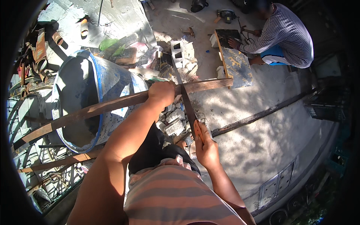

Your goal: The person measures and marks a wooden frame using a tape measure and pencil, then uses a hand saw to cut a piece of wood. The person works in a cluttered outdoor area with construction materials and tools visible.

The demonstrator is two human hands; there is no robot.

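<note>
A long strip of brown lumber (101,107) runs across in front of me, from the far left over a blue-rimmed drum to the middle. My left hand (162,93) is closed around it, just left of the saw. In my right hand (207,148) is the orange handle of a handsaw (189,106). Its dark blade crosses the lumber and points away from me, its far end beyond the wood. Whether the teeth have cut into the lumber I cannot tell. The lumber's right end reaches a dark printed board (240,67).
The drum (123,84) lies on its side at left. Broken rubble (174,122) and a hollow concrete block (177,50) sit beyond my feet. A co-worker in a striped shirt (287,33) crouches at the board. A long dark beam (262,112) lies on the ground at right.
</note>
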